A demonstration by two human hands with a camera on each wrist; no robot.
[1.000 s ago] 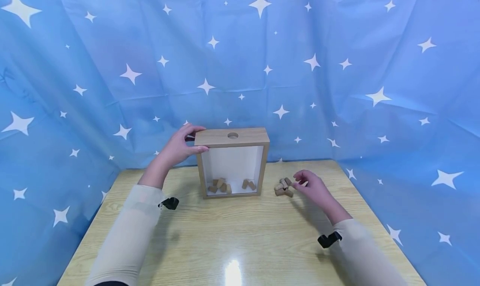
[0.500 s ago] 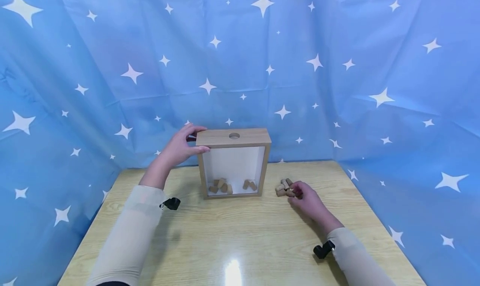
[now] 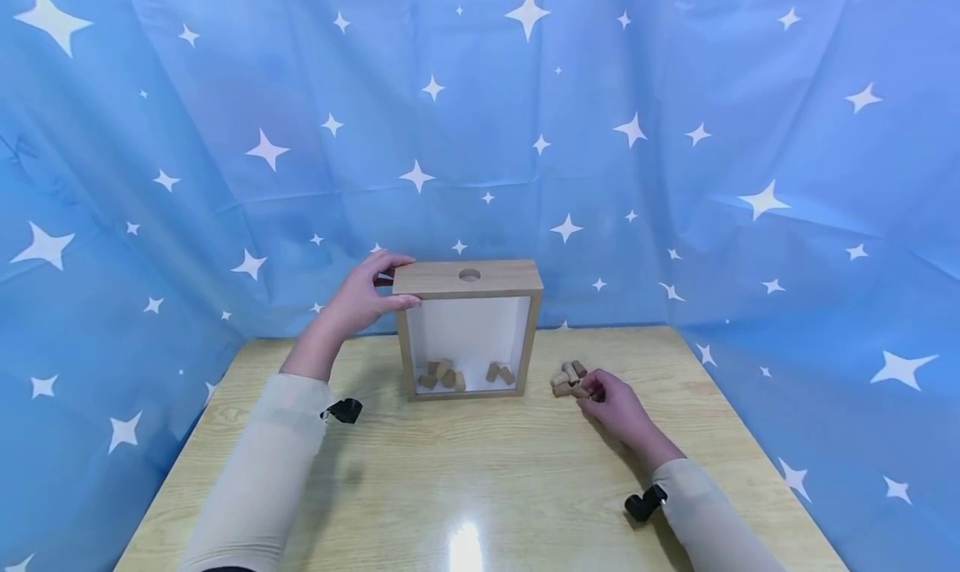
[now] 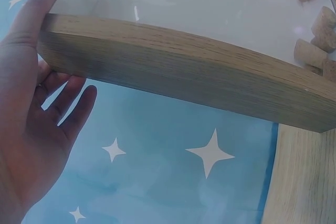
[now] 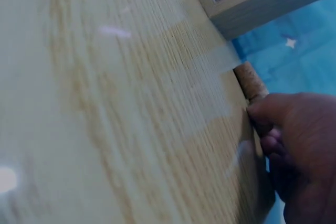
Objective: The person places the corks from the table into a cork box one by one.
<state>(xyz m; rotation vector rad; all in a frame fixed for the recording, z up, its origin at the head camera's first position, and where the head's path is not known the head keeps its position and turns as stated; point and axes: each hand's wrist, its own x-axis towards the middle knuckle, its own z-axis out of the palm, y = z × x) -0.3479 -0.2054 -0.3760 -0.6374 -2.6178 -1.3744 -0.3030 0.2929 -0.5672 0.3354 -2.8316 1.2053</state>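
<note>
My left hand [image 3: 363, 295] grips the top left corner of a wooden shadow box [image 3: 465, 289] that stands upright, its thumb on the front and its fingers behind. The box has a clear front, a white back and a round hole [image 3: 469, 275] in its top. Several corks [image 3: 444, 372] lie inside along the bottom. To the right of the box, my right hand [image 3: 618, 405] is at a small pile of corks [image 3: 562, 380], its thumb and fingers pinching a cork [image 3: 578, 391] at the near edge. The fingertips are partly hidden in the right wrist view, where a cork [image 5: 251, 80] shows beyond the thumb.
The light wood table [image 3: 450, 464] carries the box near its back edge. Behind and on both sides hangs a blue cloth [image 3: 480, 122] with white stars. Black wrist cameras [image 3: 343, 410] sit on both sleeves.
My right hand has come down and nearer to me, from above the pile's right side to the cork at its near edge. The left hand keeps its grip on the box.
</note>
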